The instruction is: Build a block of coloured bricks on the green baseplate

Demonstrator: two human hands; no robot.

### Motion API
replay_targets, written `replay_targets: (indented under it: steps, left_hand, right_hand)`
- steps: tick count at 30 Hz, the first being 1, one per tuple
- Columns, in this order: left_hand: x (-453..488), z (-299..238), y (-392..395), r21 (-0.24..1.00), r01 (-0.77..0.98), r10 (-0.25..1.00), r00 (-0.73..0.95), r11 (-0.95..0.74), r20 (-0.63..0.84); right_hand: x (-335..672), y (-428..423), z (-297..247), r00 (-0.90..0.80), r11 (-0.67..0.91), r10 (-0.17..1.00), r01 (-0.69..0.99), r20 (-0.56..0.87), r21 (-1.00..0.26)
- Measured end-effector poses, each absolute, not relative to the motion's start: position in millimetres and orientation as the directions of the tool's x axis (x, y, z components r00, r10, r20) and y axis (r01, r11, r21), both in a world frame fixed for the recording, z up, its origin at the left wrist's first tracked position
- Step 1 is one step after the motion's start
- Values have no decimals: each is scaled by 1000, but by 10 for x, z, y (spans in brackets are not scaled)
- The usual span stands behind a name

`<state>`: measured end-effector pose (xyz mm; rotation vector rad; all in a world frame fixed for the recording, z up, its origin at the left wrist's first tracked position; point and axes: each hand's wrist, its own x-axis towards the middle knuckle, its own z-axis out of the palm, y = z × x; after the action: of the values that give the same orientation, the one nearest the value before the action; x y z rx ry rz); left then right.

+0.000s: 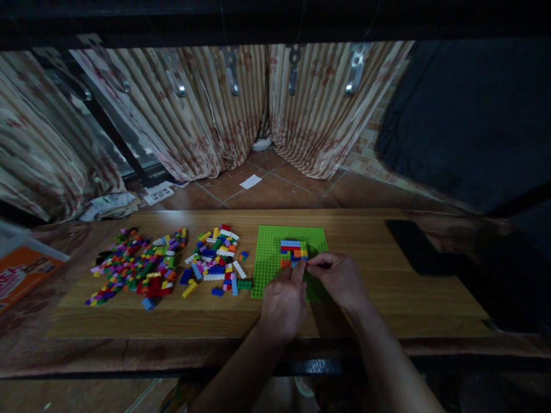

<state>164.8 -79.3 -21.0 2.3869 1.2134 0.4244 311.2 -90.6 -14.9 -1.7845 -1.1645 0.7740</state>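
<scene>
A green studded baseplate (267, 252) lies on the wooden board, with a low block of multicoloured toy bricks (290, 245) built on it. White, red, blue, orange and yellow bricks show in this block. My left hand (284, 301) rests over the front of the plate, its fingers close together and pressed to the block's near side. From the right, my right hand (342, 281) reaches in with thumb and forefinger pinched at the block's near right corner. The fingertips of both hands almost meet there. Whatever the pinch holds is too small and dark to make out.
Left of the plate lies a pile of larger loose bricks (217, 261), and farther left a pile of smaller ones (138, 267). A black flat object (417, 246) lies at the board's right. A clear tub with an orange label (26, 272) stands far left. Striped curtains (215, 115) hang behind.
</scene>
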Motion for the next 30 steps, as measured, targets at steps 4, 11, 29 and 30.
replay_targets:
  steps: [4,11,29,30]
  left_hand:
    - [1670,-185,-811,384,716,789,611,-583,59]
    - [1706,-98,-852,253,748,777,629,-614,26]
    - [1338,-160,-481,440,833,941,280,-336,189]
    - [1342,-171,-487,432,830,935,301,-353,186]
  right_hand:
    - [3113,-901,-158,394,-206,918,380,-44,-902]
    - [3106,-901,-164,375,-193,926,369,-44,-909]
    - [3284,-805,-337,469,-219,883,413,0,-884]
    - [3236,-790,-325,461,-223,887,419,-6,-880]
